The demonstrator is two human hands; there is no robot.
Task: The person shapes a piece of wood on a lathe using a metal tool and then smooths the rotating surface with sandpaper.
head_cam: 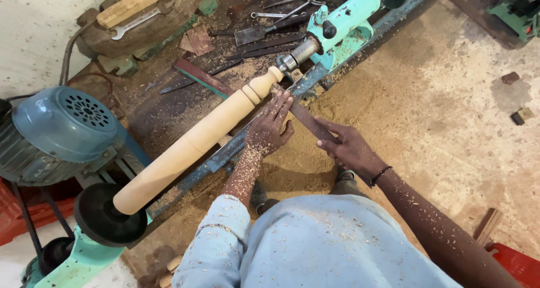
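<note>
A long pale wooden spindle [191, 142] is mounted on a lathe, running from the black faceplate [107, 215] at lower left to the turquoise tailstock [343, 23] at upper right. Both hands hold a long flat dark turning chisel [306, 121]. My left hand [270, 127], dusted with shavings, presses the blade on the tool rest near the spindle's narrow rounded end [264, 82]. My right hand [346, 147], with a dark band at its wrist, grips the chisel's rear part.
A blue-grey electric motor [59, 130] sits at left. Behind the lathe bed [225, 153] lie wrenches, chisels [261, 32] and wood blocks [135, 1]. Sawdust covers the floor [394, 97]. A red crate corner [514, 262] shows at lower right.
</note>
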